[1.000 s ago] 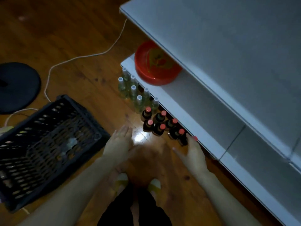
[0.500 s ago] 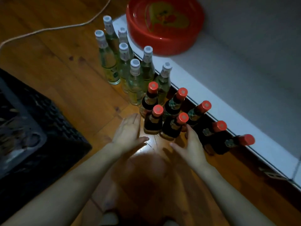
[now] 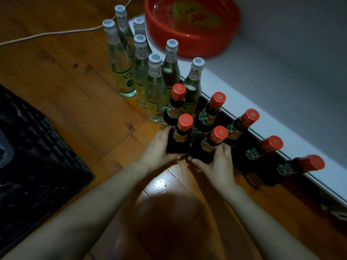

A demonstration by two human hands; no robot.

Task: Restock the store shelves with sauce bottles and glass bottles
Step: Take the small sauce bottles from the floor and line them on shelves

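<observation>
Your left hand is wrapped around the body of the near-left sauce bottle, fingers curled closed on its dark glass, and your right hand grips the one beside it the same way; both bottles stand on the wooden floor just in front of the low white shelf. The red-capped bottles are packed tight, so lifting at a tilt could knock the row behind, and one toppling would likely take the clear glass bottles with it. Smooth glass held low may also slip, so lift straight up before swinging toward the shelf, clear of the red basin
</observation>
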